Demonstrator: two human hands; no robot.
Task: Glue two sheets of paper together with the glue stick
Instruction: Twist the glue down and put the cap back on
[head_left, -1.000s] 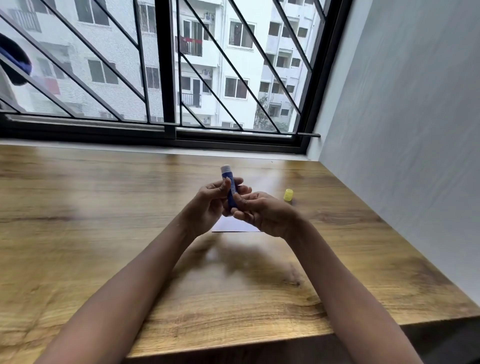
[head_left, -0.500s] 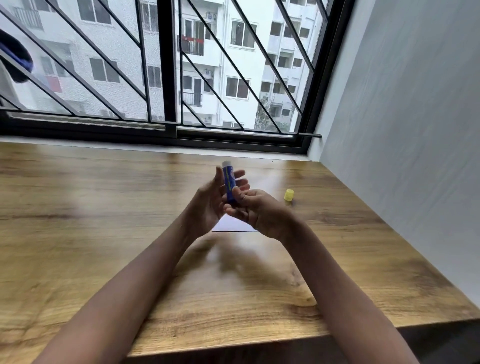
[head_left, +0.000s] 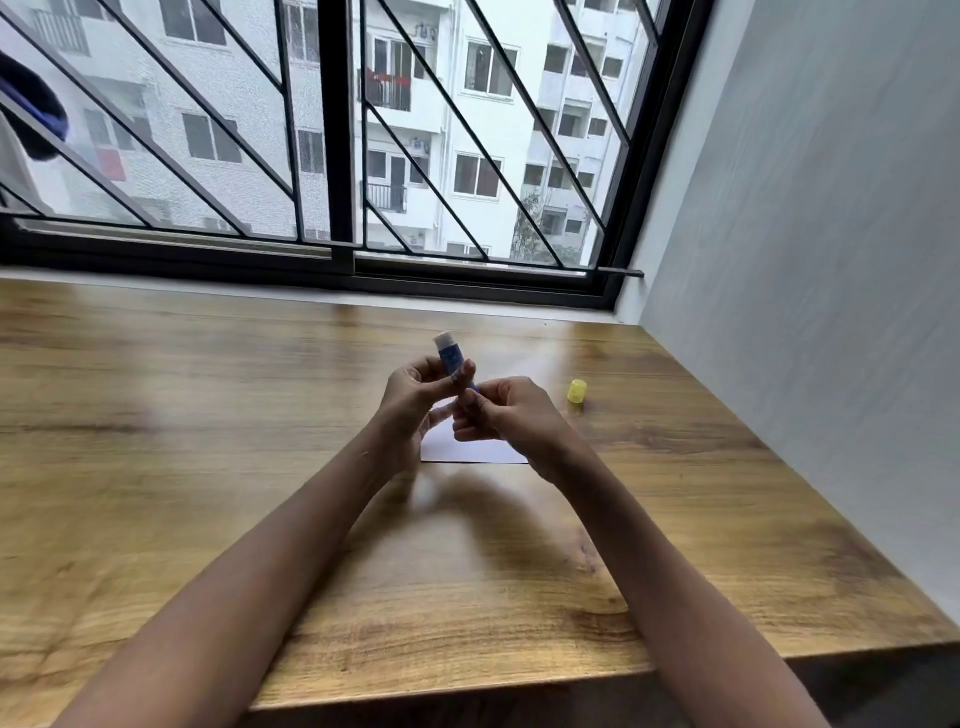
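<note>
While both hands meet above the middle of the wooden table, they hold the glue stick between them in the air. The left hand grips the blue tube around its upper part, with the thumb and fingers curled round it. The right hand pinches the tube's lower end with curled fingers. The stick is tilted, its top leaning away from the person and to the left. It is uncapped, and the white glue shows at the upper end.

Directly below the hands, a white sheet of paper lies flat on the table. Its near edge and left corner show under the wrists, and the rest is hidden by the hands or lost in glare. Whether it is one sheet or two stacked cannot be told. The yellow cap stands upright on the table to the right of the right hand, apart from it.

Beyond the table runs a black-framed window with diagonal bars, and a pale wall closes the right side.
</note>
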